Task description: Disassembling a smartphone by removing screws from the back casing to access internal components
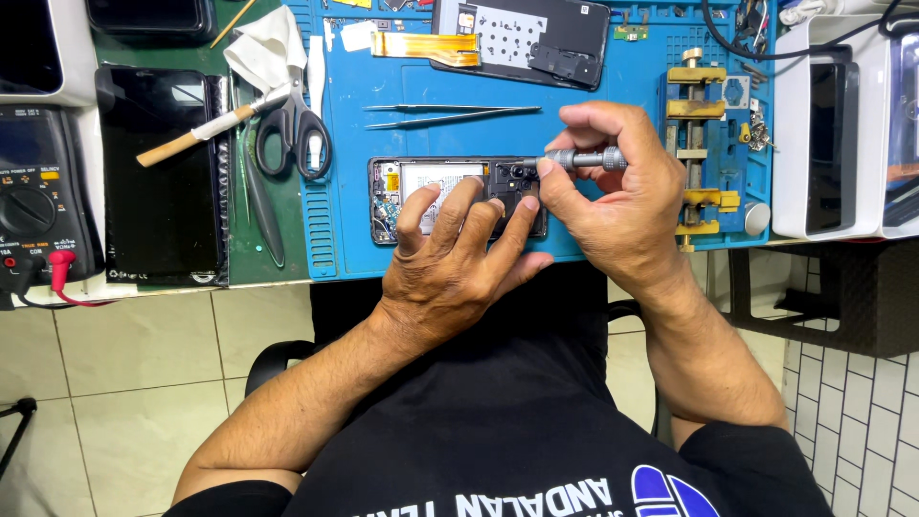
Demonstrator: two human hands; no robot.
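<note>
Pinning the opened phone (436,196) flat-fingered, left hand (459,263); right hand (613,191) grips a screwdriver (584,159), tip seemingly seated.

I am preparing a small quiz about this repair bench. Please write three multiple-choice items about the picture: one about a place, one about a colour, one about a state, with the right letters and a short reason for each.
1. Where do the scissors lie?
A. left of the opened phone
B. on the floor tiles
C. on top of the phone

2. What colour is the mat under the opened phone?
A. red
B. blue
C. yellow

3. What is the right hand doing?
A. resting flat and empty
B. holding the tweezers
C. gripping a small metal screwdriver

Answers:
1. A: the scissors rest at the mat's left edge, left of the phone.
2. B: the work mat is plainly blue.
3. C: its fingers close around the screwdriver, with the tip at the phone's camera end, while the left hand presses on the phone; the tweezers lie untouched above.
</note>
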